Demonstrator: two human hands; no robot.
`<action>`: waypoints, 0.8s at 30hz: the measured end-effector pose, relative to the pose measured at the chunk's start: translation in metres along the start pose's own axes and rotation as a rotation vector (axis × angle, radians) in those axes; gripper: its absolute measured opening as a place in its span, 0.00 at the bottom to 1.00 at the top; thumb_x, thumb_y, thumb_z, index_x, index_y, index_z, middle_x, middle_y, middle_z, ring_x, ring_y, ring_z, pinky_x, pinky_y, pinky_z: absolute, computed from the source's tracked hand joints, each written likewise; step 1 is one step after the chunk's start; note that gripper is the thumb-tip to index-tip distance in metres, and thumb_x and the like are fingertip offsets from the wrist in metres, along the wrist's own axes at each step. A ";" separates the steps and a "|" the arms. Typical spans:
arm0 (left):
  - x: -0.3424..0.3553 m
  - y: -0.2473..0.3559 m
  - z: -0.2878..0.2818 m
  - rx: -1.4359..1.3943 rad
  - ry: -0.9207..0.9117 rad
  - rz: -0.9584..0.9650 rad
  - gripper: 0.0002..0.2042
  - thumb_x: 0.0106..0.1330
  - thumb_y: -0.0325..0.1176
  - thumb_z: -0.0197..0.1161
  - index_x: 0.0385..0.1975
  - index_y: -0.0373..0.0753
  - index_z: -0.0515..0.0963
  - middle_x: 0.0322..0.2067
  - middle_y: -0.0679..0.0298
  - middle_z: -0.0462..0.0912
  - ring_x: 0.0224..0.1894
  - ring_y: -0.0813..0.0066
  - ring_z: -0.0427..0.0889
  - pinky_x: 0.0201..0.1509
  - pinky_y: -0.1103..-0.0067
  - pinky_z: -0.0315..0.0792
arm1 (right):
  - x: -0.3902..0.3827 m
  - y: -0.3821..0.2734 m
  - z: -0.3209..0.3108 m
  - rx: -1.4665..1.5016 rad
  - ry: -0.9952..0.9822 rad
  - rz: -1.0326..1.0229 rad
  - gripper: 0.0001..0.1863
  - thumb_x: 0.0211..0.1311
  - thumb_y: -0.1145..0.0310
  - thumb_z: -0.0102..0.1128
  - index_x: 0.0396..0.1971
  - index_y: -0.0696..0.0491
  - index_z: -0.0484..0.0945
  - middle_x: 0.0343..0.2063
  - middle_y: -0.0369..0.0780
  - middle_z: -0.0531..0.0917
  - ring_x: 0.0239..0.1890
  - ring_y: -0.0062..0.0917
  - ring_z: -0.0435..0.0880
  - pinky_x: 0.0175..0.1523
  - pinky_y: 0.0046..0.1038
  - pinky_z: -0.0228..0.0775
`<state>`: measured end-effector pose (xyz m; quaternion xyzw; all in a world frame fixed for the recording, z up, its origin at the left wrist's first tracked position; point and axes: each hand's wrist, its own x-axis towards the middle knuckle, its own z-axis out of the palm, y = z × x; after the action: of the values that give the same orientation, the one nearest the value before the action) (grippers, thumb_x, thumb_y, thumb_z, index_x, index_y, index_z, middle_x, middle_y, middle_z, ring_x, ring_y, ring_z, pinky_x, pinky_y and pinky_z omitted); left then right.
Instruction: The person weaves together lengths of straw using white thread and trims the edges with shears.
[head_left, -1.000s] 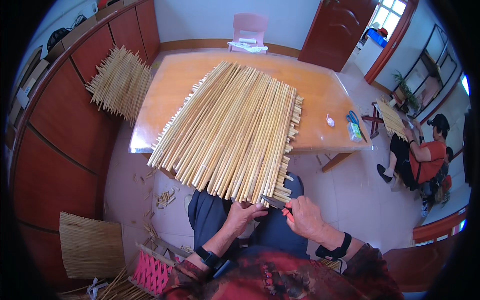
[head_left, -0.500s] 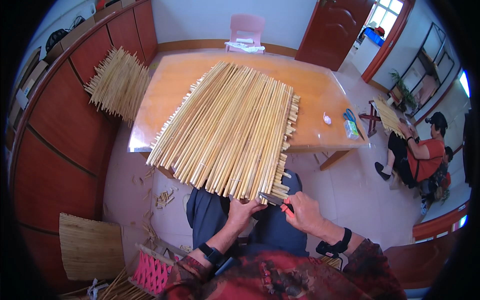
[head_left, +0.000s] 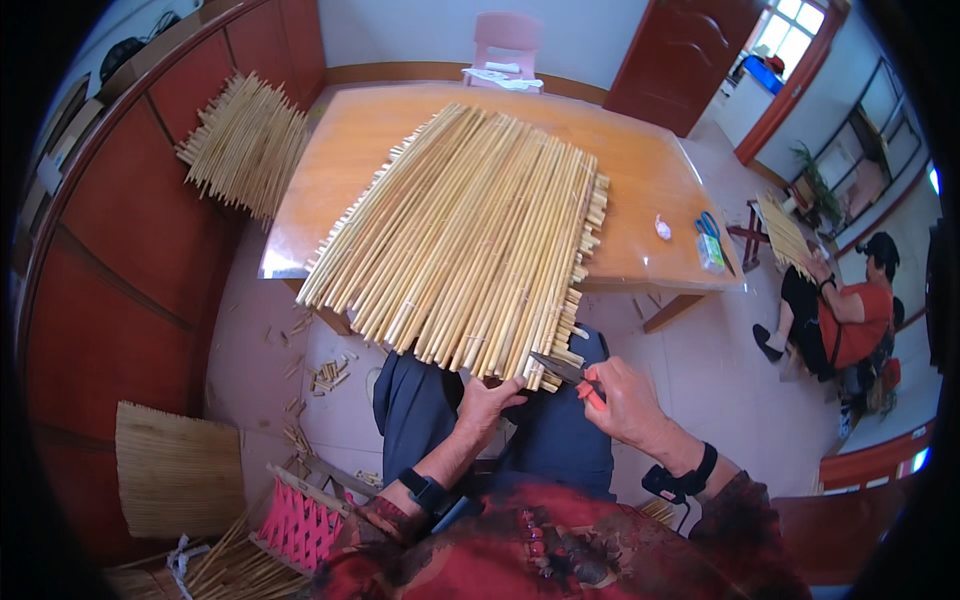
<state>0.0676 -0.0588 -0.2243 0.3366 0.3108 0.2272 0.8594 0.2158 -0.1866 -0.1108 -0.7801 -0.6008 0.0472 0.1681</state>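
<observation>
A large mat of straw-coloured reed stalks [head_left: 450, 240] lies on the table, its near end jutting over the table edge above my knees. My left hand [head_left: 488, 405] grips that near end, close to the right corner, thumb against the stalk tips and the other fingers partly hidden below. In my right hand [head_left: 625, 402] are red-handled pruning shears [head_left: 563, 368], fist closed round the handles. Their dark blades reach left to the stalk ends at the mat's near right corner. Whether the blades are open or closed on a stalk is too small to tell.
On the orange-brown table [head_left: 650, 190] lie blue-handled scissors [head_left: 707, 225], a small box [head_left: 711, 254] and a pinkish-white lump [head_left: 662, 228]. More reed mats [head_left: 245, 145] lean by the red cabinets. Cut stalk pieces [head_left: 328, 376] litter the floor. Another person [head_left: 860, 315] sits working at right.
The view has tilted slightly, so the table appears higher. The shears' blades have moved from the stalk tips slightly farther up over the mat's right corner. Both hands keep their holds.
</observation>
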 end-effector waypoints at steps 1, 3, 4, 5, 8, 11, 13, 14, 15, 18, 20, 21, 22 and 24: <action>-0.001 0.002 -0.002 0.055 -0.015 -0.014 0.24 0.55 0.28 0.63 0.53 0.32 0.65 0.45 0.58 0.75 0.41 0.70 0.78 0.37 0.78 0.78 | -0.004 -0.001 0.003 0.083 0.000 0.071 0.14 0.43 0.70 0.62 0.32 0.54 0.71 0.28 0.41 0.74 0.32 0.38 0.77 0.32 0.37 0.69; -0.006 0.005 -0.001 0.110 -0.024 -0.028 0.24 0.56 0.30 0.63 0.53 0.33 0.65 0.45 0.59 0.75 0.42 0.72 0.78 0.38 0.78 0.77 | -0.002 -0.006 0.003 0.115 0.022 0.095 0.14 0.43 0.70 0.62 0.32 0.54 0.71 0.29 0.42 0.74 0.31 0.39 0.77 0.33 0.37 0.70; -0.009 0.009 0.004 0.065 -0.033 -0.005 0.24 0.56 0.30 0.62 0.53 0.33 0.65 0.44 0.59 0.76 0.42 0.71 0.78 0.38 0.77 0.77 | 0.002 -0.006 0.001 0.136 0.058 0.129 0.14 0.43 0.70 0.62 0.32 0.54 0.71 0.30 0.42 0.75 0.31 0.40 0.78 0.33 0.37 0.70; -0.010 0.012 0.007 0.021 -0.043 0.017 0.23 0.57 0.31 0.61 0.53 0.32 0.65 0.44 0.58 0.76 0.42 0.70 0.79 0.39 0.75 0.77 | 0.006 -0.006 0.000 0.133 0.066 0.131 0.14 0.43 0.70 0.62 0.32 0.54 0.71 0.30 0.42 0.75 0.31 0.40 0.78 0.33 0.37 0.70; -0.010 0.015 0.003 -0.123 -0.150 -0.091 0.22 0.58 0.29 0.59 0.52 0.32 0.65 0.44 0.55 0.76 0.42 0.67 0.79 0.41 0.73 0.77 | 0.017 0.000 -0.004 0.172 0.127 0.099 0.14 0.43 0.69 0.61 0.33 0.54 0.71 0.30 0.43 0.75 0.31 0.41 0.77 0.34 0.38 0.70; -0.008 0.015 -0.005 -0.065 -0.254 -0.207 0.18 0.64 0.34 0.55 0.50 0.31 0.67 0.40 0.54 0.78 0.41 0.65 0.80 0.41 0.73 0.77 | 0.028 0.005 -0.014 0.099 0.072 0.085 0.15 0.45 0.67 0.59 0.34 0.54 0.72 0.31 0.43 0.75 0.32 0.41 0.77 0.35 0.38 0.70; -0.016 0.021 -0.010 0.027 -0.375 -0.359 0.16 0.66 0.40 0.53 0.43 0.31 0.72 0.34 0.54 0.80 0.37 0.64 0.82 0.41 0.73 0.76 | 0.034 0.008 -0.018 0.071 -0.041 0.101 0.15 0.46 0.65 0.58 0.35 0.54 0.73 0.33 0.43 0.75 0.35 0.40 0.78 0.36 0.37 0.70; -0.020 0.027 -0.012 0.035 -0.373 -0.360 0.16 0.66 0.40 0.53 0.43 0.31 0.72 0.34 0.54 0.80 0.37 0.64 0.82 0.41 0.73 0.76 | 0.035 0.010 -0.017 0.077 -0.036 0.101 0.15 0.46 0.65 0.58 0.35 0.54 0.73 0.33 0.43 0.75 0.35 0.40 0.78 0.36 0.37 0.70; -0.023 0.032 -0.014 0.214 -0.409 -0.308 0.17 0.67 0.40 0.51 0.44 0.31 0.71 0.34 0.54 0.80 0.33 0.67 0.82 0.39 0.75 0.76 | 0.037 0.014 -0.016 0.089 -0.063 0.115 0.15 0.46 0.64 0.58 0.35 0.54 0.73 0.34 0.43 0.76 0.36 0.40 0.78 0.37 0.36 0.70; -0.036 0.057 -0.004 0.455 -0.415 -0.252 0.15 0.67 0.37 0.52 0.45 0.30 0.69 0.33 0.54 0.80 0.29 0.71 0.82 0.35 0.78 0.77 | 0.038 0.018 -0.009 0.122 -0.100 0.128 0.15 0.46 0.64 0.58 0.36 0.54 0.73 0.34 0.43 0.76 0.37 0.39 0.78 0.39 0.35 0.70; -0.042 0.068 0.007 0.465 -0.195 0.100 0.15 0.65 0.31 0.54 0.46 0.28 0.68 0.33 0.55 0.79 0.29 0.72 0.81 0.32 0.80 0.77 | 0.037 0.018 -0.009 0.143 -0.109 0.124 0.15 0.46 0.64 0.58 0.36 0.54 0.73 0.34 0.43 0.76 0.37 0.39 0.78 0.39 0.34 0.71; -0.038 0.075 0.017 0.435 -0.123 0.165 0.16 0.62 0.27 0.56 0.48 0.26 0.66 0.34 0.55 0.79 0.29 0.73 0.81 0.29 0.82 0.76 | 0.037 0.015 -0.009 0.208 -0.112 0.114 0.15 0.46 0.64 0.58 0.36 0.53 0.74 0.34 0.43 0.76 0.37 0.38 0.78 0.39 0.34 0.71; -0.033 0.075 0.021 0.440 -0.127 0.162 0.16 0.62 0.27 0.56 0.48 0.26 0.66 0.34 0.55 0.79 0.29 0.73 0.81 0.29 0.82 0.76 | 0.037 0.012 -0.010 0.273 -0.113 0.105 0.15 0.46 0.63 0.59 0.35 0.53 0.74 0.34 0.43 0.76 0.38 0.38 0.78 0.40 0.34 0.71; -0.020 0.071 0.031 0.591 -0.120 0.274 0.17 0.62 0.26 0.56 0.50 0.28 0.65 0.34 0.58 0.78 0.30 0.73 0.81 0.28 0.82 0.74 | 0.035 0.009 -0.014 0.252 -0.100 0.064 0.16 0.46 0.63 0.59 0.36 0.53 0.74 0.33 0.43 0.76 0.38 0.37 0.78 0.40 0.34 0.71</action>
<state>0.0618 -0.0365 -0.1474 0.6228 0.2641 0.2205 0.7026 0.2376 -0.1584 -0.0963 -0.7684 -0.5725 0.1664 0.2328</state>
